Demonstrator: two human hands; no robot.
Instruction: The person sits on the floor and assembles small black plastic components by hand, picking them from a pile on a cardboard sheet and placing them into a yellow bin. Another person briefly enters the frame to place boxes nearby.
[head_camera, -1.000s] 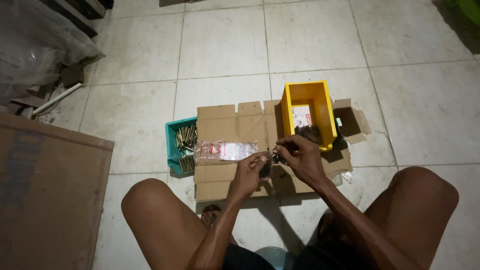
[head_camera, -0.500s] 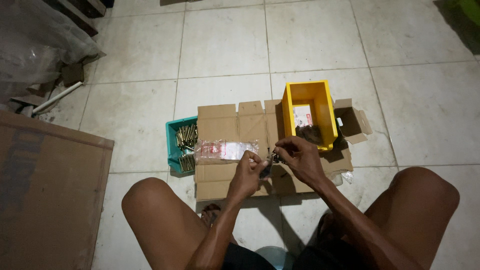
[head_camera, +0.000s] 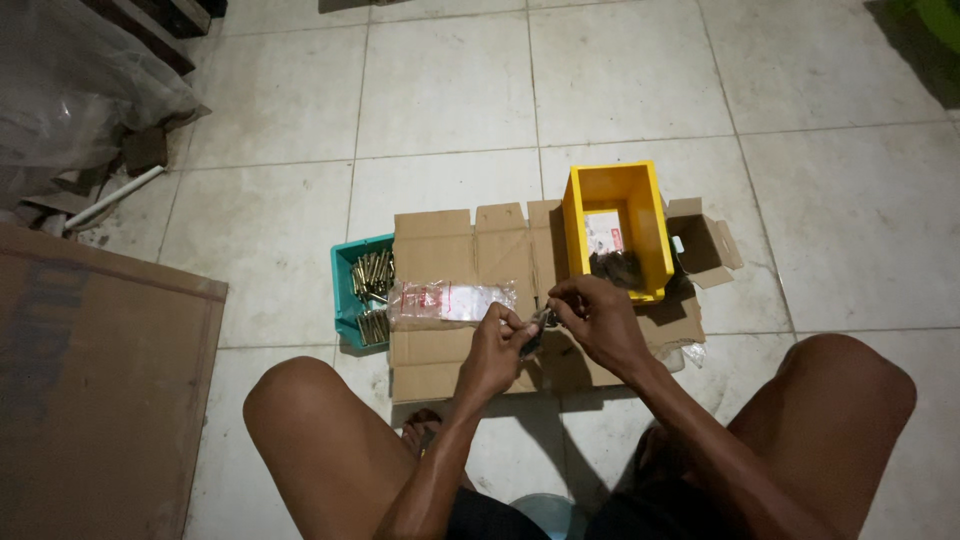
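I sit on a tiled floor with my knees apart. My left hand (head_camera: 495, 350) and my right hand (head_camera: 598, 318) meet over a flattened cardboard sheet (head_camera: 440, 250), both pinching one small dark metal part (head_camera: 540, 322) between the fingertips. A clear plastic bag (head_camera: 450, 300) with red print lies on the cardboard just left of my left hand. Beyond my right hand stands a yellow bin (head_camera: 615, 188) holding dark small pieces and a packet. A teal bin (head_camera: 348, 290) with several brass-coloured bolts sits at the cardboard's left edge.
A large brown cardboard panel (head_camera: 90, 380) fills the left foreground. Crumpled clear plastic sheeting (head_camera: 70, 90) and a white pipe (head_camera: 120, 195) lie at the far left. A small open carton (head_camera: 705, 245) sits right of the yellow bin.
Both hands stay together on the small part with only slight finger shifts; nothing else has moved.
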